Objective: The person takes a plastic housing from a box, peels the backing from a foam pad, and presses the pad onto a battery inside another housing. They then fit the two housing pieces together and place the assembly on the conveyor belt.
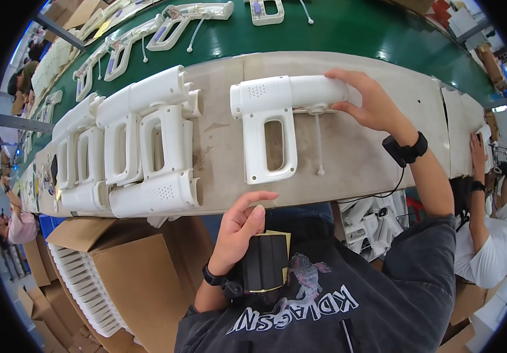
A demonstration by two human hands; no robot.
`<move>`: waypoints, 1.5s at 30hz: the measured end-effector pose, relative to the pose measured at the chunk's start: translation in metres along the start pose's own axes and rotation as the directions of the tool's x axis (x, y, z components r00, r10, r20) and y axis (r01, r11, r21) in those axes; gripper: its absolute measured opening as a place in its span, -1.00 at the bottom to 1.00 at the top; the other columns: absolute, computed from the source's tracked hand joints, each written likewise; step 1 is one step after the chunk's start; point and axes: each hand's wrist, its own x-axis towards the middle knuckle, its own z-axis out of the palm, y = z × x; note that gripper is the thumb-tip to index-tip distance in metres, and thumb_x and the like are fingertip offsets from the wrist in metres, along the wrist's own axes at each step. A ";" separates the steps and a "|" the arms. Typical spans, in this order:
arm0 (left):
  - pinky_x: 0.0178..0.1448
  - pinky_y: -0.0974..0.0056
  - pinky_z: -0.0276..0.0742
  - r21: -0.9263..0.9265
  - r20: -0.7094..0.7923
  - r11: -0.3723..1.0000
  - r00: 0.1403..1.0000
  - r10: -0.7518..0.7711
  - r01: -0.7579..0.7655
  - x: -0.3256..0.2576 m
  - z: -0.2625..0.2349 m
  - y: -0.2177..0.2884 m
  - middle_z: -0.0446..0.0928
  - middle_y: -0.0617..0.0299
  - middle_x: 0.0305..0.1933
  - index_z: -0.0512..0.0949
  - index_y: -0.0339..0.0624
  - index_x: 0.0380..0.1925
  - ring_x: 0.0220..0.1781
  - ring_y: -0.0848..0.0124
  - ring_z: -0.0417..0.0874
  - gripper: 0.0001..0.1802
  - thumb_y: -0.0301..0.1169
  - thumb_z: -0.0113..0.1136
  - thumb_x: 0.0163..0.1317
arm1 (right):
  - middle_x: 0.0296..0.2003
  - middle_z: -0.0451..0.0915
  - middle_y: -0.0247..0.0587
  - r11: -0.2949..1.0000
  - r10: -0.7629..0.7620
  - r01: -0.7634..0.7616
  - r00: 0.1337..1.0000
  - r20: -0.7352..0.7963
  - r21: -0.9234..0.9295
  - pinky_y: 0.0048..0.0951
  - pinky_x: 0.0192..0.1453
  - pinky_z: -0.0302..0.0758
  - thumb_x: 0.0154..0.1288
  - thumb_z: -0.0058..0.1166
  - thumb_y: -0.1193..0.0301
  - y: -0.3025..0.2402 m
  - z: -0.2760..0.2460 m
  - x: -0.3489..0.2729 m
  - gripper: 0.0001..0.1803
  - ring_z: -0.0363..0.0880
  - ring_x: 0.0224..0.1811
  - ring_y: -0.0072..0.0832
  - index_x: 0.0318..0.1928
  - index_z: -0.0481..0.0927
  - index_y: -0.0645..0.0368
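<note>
My right hand (368,101) grips the right end of a white plastic gun-shaped housing (269,138), fingers over the top and thumb underneath. The housing lies on the table, its looped handle toward me. From its underside a thin white rod (319,144) with a small knob hangs down beside the handle. Nearer my body, my left hand (239,226) is raised, index finger stretched to the right and thumb bent below it. Against its palm side is a sheet of black strips with yellow backing (266,262), seemingly held by the lower fingers, which are hidden.
Several similar white housings (127,138) stand close together on the left of the table. Beyond, open housing halves with rods (186,26) lie on a green conveyor belt (336,35). A cardboard box (141,288) is at lower left; a box of white parts (371,226) sits below the table edge.
</note>
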 end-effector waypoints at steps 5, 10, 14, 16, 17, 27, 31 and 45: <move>-0.39 0.51 0.04 0.088 -0.047 0.995 0.998 0.044 -0.039 0.004 0.000 0.005 0.24 0.55 -0.52 0.44 -0.24 0.25 -0.48 0.72 0.13 -0.63 -0.36 0.01 0.53 | 0.22 0.55 -0.10 1.000 -0.004 0.005 1.000 0.027 -0.008 -0.19 0.39 0.36 0.09 0.41 0.45 0.000 0.008 -0.001 -0.28 0.45 0.26 -0.11 0.31 0.47 0.09; -0.39 0.52 0.05 0.139 -0.151 0.985 0.981 0.120 -0.099 0.007 0.009 0.013 0.30 0.54 -0.51 0.41 -0.24 0.26 -0.47 0.74 0.14 -0.63 -0.41 0.02 0.51 | 0.23 0.55 -0.12 0.996 -0.076 0.078 0.996 0.041 -0.048 -0.21 0.41 0.34 0.19 0.36 0.42 0.010 0.008 0.002 -0.34 0.45 0.28 -0.16 0.32 0.46 0.08; -0.37 0.53 0.09 0.274 -0.387 0.950 0.887 0.253 -0.152 0.021 0.010 0.010 0.40 0.50 -0.46 0.34 -0.28 0.33 -0.45 0.74 0.22 -0.53 -0.37 0.07 0.50 | 0.16 0.59 -0.19 0.974 0.117 -0.126 0.991 0.057 0.187 -0.34 0.24 0.44 0.39 0.18 0.20 0.013 0.014 0.013 -0.47 0.53 0.14 -0.34 0.29 0.49 0.13; -0.36 0.53 0.12 0.300 -0.406 0.948 0.885 0.226 -0.105 0.028 0.003 0.004 0.44 0.47 -0.44 0.31 -0.30 0.37 -0.44 0.73 0.26 -0.48 -0.35 0.09 0.50 | 0.11 0.62 -0.22 0.941 0.230 -0.258 0.962 0.148 0.219 -0.39 0.17 0.46 0.43 0.13 0.12 0.016 0.015 0.017 -0.47 0.55 0.08 -0.41 0.26 0.51 0.15; -0.35 0.53 0.15 0.300 -0.378 0.952 0.909 0.178 -0.062 0.033 -0.001 -0.001 0.47 0.45 -0.42 0.27 -0.32 0.40 -0.42 0.73 0.28 -0.44 -0.32 0.10 0.50 | 0.06 0.62 -0.22 0.906 0.259 -0.315 0.941 0.219 0.282 -0.41 0.11 0.47 0.42 0.13 0.07 0.021 0.015 0.018 -0.46 0.54 0.02 -0.45 0.23 0.53 0.17; -0.34 0.50 0.18 0.225 -0.318 0.973 0.948 0.022 0.053 0.039 -0.006 0.005 0.32 0.50 -0.46 0.26 -0.29 0.44 -0.43 0.68 0.23 -0.39 -0.27 0.10 0.50 | -0.07 0.58 -0.24 0.813 0.270 -0.407 0.897 0.349 0.417 -0.48 0.05 0.43 0.37 0.19 0.03 0.024 0.012 0.018 -0.41 0.50 -0.07 -0.51 0.20 0.51 0.21; -0.36 0.49 0.15 0.189 -0.299 0.980 0.954 -0.004 0.063 0.038 -0.004 -0.008 0.26 0.52 -0.48 0.28 -0.28 0.43 -0.45 0.67 0.19 -0.40 -0.26 0.12 0.49 | -0.02 0.58 -0.20 0.477 0.450 -0.529 0.833 0.322 0.702 -0.53 0.00 0.52 0.38 0.19 0.05 0.006 0.010 -0.003 -0.40 0.57 -0.10 -0.52 0.23 0.48 0.22; -0.35 0.51 0.12 0.048 -0.033 0.992 0.992 -0.119 0.121 0.042 0.031 -0.006 0.18 0.53 -0.54 0.42 -0.26 0.31 -0.46 0.68 0.18 -0.56 -0.32 0.05 0.51 | -0.28 0.66 -0.18 0.115 0.740 -0.408 0.643 0.196 0.906 -0.49 -0.37 0.58 0.40 0.15 0.12 0.034 -0.023 -0.120 -0.53 0.63 -0.42 -0.43 0.07 0.54 0.28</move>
